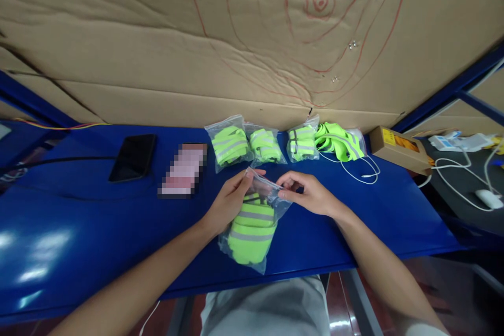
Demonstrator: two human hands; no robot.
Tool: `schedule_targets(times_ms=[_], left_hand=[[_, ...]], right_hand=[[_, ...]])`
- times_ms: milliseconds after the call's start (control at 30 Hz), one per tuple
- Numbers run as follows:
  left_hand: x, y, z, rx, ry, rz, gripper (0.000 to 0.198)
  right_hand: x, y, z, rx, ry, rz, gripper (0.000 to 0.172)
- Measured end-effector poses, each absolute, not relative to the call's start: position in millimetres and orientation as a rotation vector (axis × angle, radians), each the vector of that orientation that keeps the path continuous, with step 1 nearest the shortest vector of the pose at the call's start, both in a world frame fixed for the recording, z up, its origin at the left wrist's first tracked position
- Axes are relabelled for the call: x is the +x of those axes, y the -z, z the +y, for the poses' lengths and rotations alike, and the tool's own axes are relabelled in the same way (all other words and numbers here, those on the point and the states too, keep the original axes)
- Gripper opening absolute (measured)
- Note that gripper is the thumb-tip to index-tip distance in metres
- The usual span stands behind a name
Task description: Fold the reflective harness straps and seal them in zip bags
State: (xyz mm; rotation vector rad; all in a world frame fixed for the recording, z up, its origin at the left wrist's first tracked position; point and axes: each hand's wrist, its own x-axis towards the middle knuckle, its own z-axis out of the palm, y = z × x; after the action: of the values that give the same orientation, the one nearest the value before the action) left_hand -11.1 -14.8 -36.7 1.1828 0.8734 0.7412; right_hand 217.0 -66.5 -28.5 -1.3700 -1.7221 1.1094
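Between my hands hangs a clear zip bag (279, 209) near the table's front edge. Inside it lies a folded neon-yellow reflective strap (252, 239) with grey stripes. My left hand (232, 197) pinches the bag's top left corner, thumb on the near side. At the right end of the opening, my right hand (305, 191) grips the zip edge between thumb and fingers. Whether the zip is fully sealed cannot be made out. Behind them stand more bagged straps: one bag (230, 144) at left, another bag (266, 145) beside it, and a third bag (302, 142).
A loose neon strap (340, 140) lies at the back right, by a white cable (360, 174) and a cardboard box (399, 149). On the left of the blue table (118, 231) are a black phone (133, 157) and a phone with a blurred screen (184, 170). Cardboard (157, 52) walls the back.
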Motion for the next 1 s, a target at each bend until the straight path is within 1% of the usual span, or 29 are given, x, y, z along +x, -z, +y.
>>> schedule_targets(times_ms=[167,367,433,533,633,767,867,1000], left_hand=[[-8.0,39.9,-18.8,1.260,-0.708,0.847,0.048],[-7.7,44.1,-19.5,1.335,-0.690,0.866,0.053],[-6.4,44.3,-20.9,1.327,-0.654,0.841,0.054],[-4.0,42.9,-23.8,1.309,-0.607,0.764,0.055],[-3.3,42.1,-25.4,1.353,-0.639,0.773,0.051],[-4.9,43.5,-24.4,1.435,-0.788,0.889,0.035],[-5.8,43.2,-22.9,1.440,-0.816,0.914,0.031],[-6.9,41.7,-21.3,1.488,-0.815,0.902,0.030]], right_hand=[[210.7,29.2,-68.7,-1.340,-1.217,-1.603,0.034],[209.2,28.6,-69.4,-1.332,-1.277,-1.671,0.040],[207.4,28.2,-69.4,-1.342,-1.249,-1.662,0.040],[203.4,26.9,-70.3,-1.372,-1.124,-1.685,0.036],[201.4,25.6,-71.3,-1.384,-1.027,-1.759,0.031],[203.3,26.0,-71.2,-1.416,-1.012,-1.757,0.028],[204.6,27.8,-70.4,-1.428,-1.027,-1.747,0.030],[202.7,30.3,-69.3,-1.442,-1.024,-1.717,0.033]])
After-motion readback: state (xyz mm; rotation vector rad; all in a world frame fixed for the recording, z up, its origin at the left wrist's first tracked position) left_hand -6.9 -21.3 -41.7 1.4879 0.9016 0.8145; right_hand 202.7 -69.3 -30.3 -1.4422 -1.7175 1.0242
